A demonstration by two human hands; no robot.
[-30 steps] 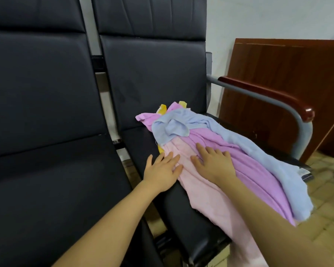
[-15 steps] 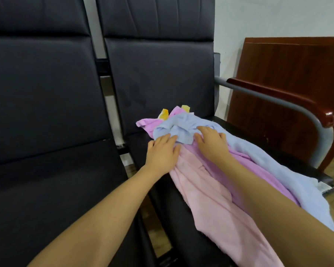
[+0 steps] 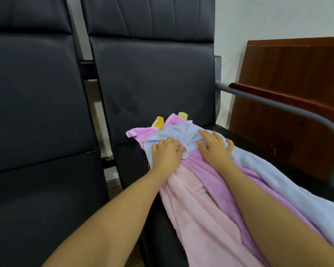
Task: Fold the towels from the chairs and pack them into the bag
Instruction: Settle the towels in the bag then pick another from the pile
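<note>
Here blue towel (image 3: 183, 134) bunched under hands, atop purple towel (image 3: 216, 182).

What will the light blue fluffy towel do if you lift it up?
The light blue terry towel will probably flop and droop, since it already bunches under the left hand and right hand. It likely slides off the purple towel without snagging.

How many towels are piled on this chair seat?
4 by colour: blue towel on top, purple towel beneath it, pale pink towel nearest, yellow towel peeking out behind. More may be hidden.
</note>
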